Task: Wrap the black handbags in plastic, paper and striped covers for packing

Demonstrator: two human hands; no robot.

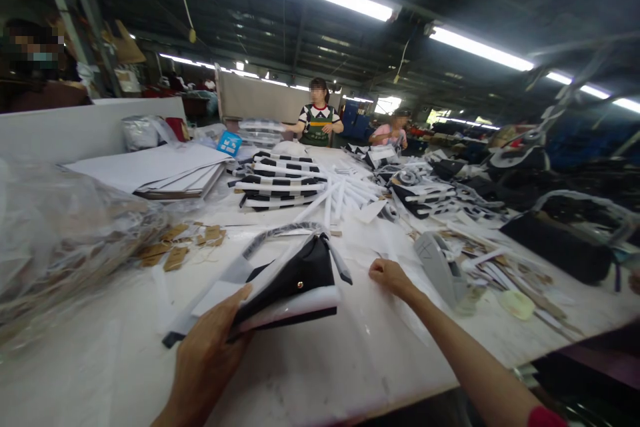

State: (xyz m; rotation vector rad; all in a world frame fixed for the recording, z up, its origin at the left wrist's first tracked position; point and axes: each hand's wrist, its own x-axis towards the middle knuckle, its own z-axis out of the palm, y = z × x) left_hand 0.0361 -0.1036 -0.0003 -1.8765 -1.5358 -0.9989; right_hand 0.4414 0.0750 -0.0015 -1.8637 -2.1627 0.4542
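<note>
My left hand (210, 340) grips the near left side of a black handbag (305, 263) with a small round metal snap. White padding and clear film wrap parts of the bag, and its wrapped handle (273, 232) arches behind it. My right hand (393, 277) is held over the table to the right of the bag, apart from it. Its fingers are curled closed; anything between them is hidden or too small to make out. Just right of that hand stands a grey tape dispenser (440, 270).
Stacked black-and-white wrapped pieces (285, 180) and white strips (345, 193) lie farther back. Brown tags (175, 257) and clear plastic bags (65, 247) are at the left, below white sheets (150, 170). Another black bag (560, 247) sits right. A co-worker (320, 123) stands across the table.
</note>
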